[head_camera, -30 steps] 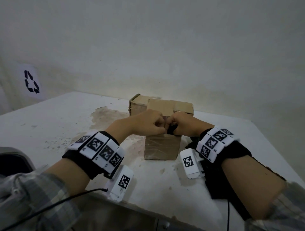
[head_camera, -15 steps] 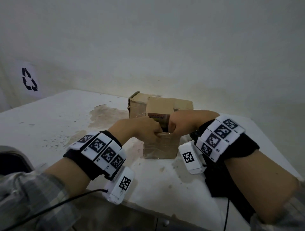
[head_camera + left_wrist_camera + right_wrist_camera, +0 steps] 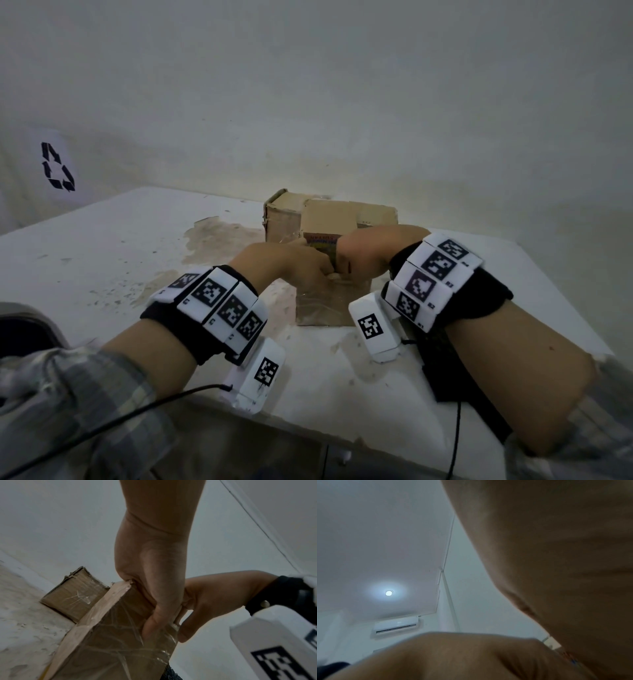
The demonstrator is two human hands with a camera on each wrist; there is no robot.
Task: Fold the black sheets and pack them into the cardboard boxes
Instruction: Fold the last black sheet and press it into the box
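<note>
Head view — taped cardboard box [image 3: 329,305]

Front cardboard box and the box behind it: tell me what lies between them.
Nothing shows between the front box and the rear box; in the left wrist view they seem to touch, though the junction is partly hidden.

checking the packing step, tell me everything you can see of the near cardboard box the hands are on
The near cardboard box is brown, worn, and wrapped in crinkled clear tape. It stands upright on the white table, in front of a second cardboard box. Its top is open, a flap with a coloured printed label raised at the back. The left hand and right hand both reach into the opening, thumbs pressed on the front wall. Its contents are hidden.
</note>
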